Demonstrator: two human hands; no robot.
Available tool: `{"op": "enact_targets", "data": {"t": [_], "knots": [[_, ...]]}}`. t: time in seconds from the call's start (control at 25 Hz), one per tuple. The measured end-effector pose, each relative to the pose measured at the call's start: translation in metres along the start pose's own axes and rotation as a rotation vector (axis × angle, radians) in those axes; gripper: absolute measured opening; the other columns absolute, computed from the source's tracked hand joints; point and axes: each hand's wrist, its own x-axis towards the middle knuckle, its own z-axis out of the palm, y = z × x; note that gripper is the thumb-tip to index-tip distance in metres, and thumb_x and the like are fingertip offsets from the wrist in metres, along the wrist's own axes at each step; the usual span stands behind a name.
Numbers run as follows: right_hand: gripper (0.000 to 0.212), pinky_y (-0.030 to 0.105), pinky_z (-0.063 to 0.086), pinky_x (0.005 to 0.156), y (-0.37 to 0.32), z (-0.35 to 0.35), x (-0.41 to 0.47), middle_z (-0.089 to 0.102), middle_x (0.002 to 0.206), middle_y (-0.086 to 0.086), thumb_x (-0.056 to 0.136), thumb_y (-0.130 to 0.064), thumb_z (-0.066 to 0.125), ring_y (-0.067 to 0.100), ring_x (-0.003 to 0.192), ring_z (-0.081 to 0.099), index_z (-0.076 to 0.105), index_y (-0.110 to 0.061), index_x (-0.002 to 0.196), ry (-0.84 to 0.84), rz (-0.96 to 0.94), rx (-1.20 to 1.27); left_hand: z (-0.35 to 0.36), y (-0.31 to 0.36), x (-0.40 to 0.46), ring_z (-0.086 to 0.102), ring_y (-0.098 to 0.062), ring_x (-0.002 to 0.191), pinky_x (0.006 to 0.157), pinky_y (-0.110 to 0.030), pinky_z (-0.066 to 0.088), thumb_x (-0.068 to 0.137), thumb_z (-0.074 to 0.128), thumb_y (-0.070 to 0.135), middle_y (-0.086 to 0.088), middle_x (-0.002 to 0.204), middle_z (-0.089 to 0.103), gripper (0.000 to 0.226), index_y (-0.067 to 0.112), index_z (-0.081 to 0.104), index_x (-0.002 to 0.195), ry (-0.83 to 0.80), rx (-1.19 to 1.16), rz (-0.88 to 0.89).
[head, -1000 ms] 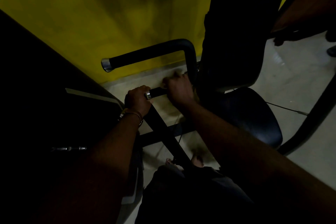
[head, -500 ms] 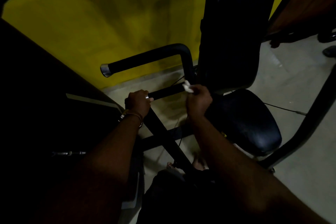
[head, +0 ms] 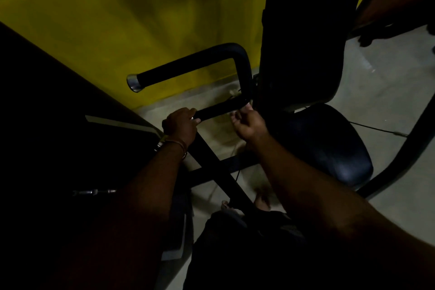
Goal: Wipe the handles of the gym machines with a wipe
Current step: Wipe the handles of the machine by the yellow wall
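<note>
A black lower handle [head: 219, 107] runs from my left hand to the machine's upright post. My left hand [head: 181, 125] grips its near, metal-capped end. My right hand [head: 247, 123] is blurred, with fingers curled, at the handle's far end by the post. A small pale bit of the wipe [head: 249, 102] shows at its fingertips; the rest is hidden. A second black handle [head: 188, 66] with a chrome end cap juts out above, untouched.
The machine's black seat [head: 329, 141] and tall backrest [head: 306, 30] stand right of the handles. A dark frame bar [head: 219, 172] crosses the pale floor below my hands. A yellow wall [head: 117, 19] is behind, with a dark machine body [head: 47, 125] at the left.
My right hand slid along the lower handle from beside my left hand to the post end and now sits slightly below the bar. My left hand kept its grip.
</note>
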Motion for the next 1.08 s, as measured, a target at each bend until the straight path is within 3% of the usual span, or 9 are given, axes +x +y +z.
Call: {"op": "enact_targets", "data": {"t": [0.24,0.36,0.52,0.64,0.72,0.8,0.92,1.0,1.08], "knots": [[0.025,0.020,0.045,0.071,0.041,0.003,-0.008,0.059,0.085,0.006,0.101,0.000,0.035,0.013,0.074,0.057,0.052,-0.017,0.092,-0.052,0.017,-0.303,0.002,0.005,0.004,0.059,-0.033,0.112,0.086,-0.036,0.044,0.090,0.066,0.021,-0.014,0.117,0.065,0.030,0.008,0.067,0.118,0.004,0.071,-0.018],[0.023,0.020,0.051,0.065,0.008,-0.005,0.000,0.056,0.091,0.007,0.100,0.001,0.039,0.013,0.074,0.055,0.054,-0.014,0.109,0.006,-0.057,-0.023,0.000,0.005,0.004,0.058,-0.031,0.113,0.087,-0.035,0.044,0.090,0.065,0.022,-0.011,0.118,0.065,0.031,0.012,0.066,0.119,-0.027,0.063,-0.023],[0.033,0.016,0.052,0.051,0.035,-0.001,-0.011,0.054,0.080,0.005,0.095,0.005,0.045,0.008,0.057,0.059,0.048,0.010,0.127,0.090,-0.142,-0.367,-0.003,0.009,-0.001,0.060,-0.034,0.104,0.076,-0.035,0.043,0.092,0.061,0.021,-0.013,0.107,0.063,0.020,0.011,0.066,0.109,-0.019,0.205,0.040],[0.020,0.032,0.059,0.066,0.060,0.003,-0.019,0.064,0.076,0.009,0.089,0.001,0.056,0.014,0.060,0.067,0.063,0.010,0.106,0.159,-0.340,-0.510,-0.008,0.014,-0.003,0.059,-0.035,0.106,0.076,-0.035,0.044,0.094,0.058,0.018,-0.014,0.110,0.062,0.020,0.011,0.065,0.111,-0.048,0.232,0.043],[0.013,0.041,0.060,0.071,0.035,-0.006,-0.019,0.070,0.072,0.004,0.089,-0.014,0.065,0.018,0.066,0.070,0.071,-0.011,0.078,0.324,-0.651,-0.623,-0.013,0.021,-0.001,0.056,-0.035,0.111,0.084,-0.037,0.045,0.093,0.057,0.012,-0.014,0.117,0.061,0.025,0.011,0.063,0.118,-0.101,0.249,0.015],[0.017,0.041,0.059,0.069,-0.003,-0.009,-0.018,0.070,0.071,-0.002,0.089,-0.029,0.066,0.013,0.067,0.069,0.069,-0.020,0.074,0.411,-0.953,-0.809,-0.015,0.028,-0.002,0.054,-0.034,0.116,0.093,-0.038,0.042,0.091,0.056,0.007,-0.015,0.123,0.059,0.033,0.010,0.061,0.124,-0.117,0.264,-0.032],[0.007,0.034,0.057,0.069,-0.028,0.003,-0.023,0.070,0.088,0.006,0.088,-0.015,0.064,0.020,0.075,0.067,0.070,-0.012,0.091,0.101,-1.378,-1.384,-0.014,0.032,-0.001,0.054,-0.035,0.117,0.097,-0.039,0.040,0.088,0.059,0.007,-0.016,0.122,0.060,0.031,0.004,0.061,0.119,-0.133,0.248,-0.015],[0.023,0.032,0.053,0.063,-0.018,-0.004,-0.019,0.065,0.107,0.012,0.089,-0.010,0.060,0.028,0.083,0.066,0.066,-0.013,0.111,-0.076,-1.443,-1.953,-0.013,0.028,-0.002,0.055,-0.037,0.113,0.096,-0.039,0.042,0.086,0.058,0.009,-0.018,0.117,0.062,0.028,0.001,0.062,0.112,-0.138,0.199,0.024],[0.039,0.033,0.051,0.056,-0.013,-0.017,-0.012,0.059,0.117,0.016,0.085,-0.006,0.062,0.033,0.080,0.065,0.060,-0.010,0.123,-0.137,-1.468,-2.180,-0.014,0.026,-0.005,0.055,-0.037,0.114,0.096,-0.040,0.040,0.090,0.057,0.017,-0.017,0.119,0.062,0.030,0.003,0.062,0.116,-0.116,0.159,0.036]]}}
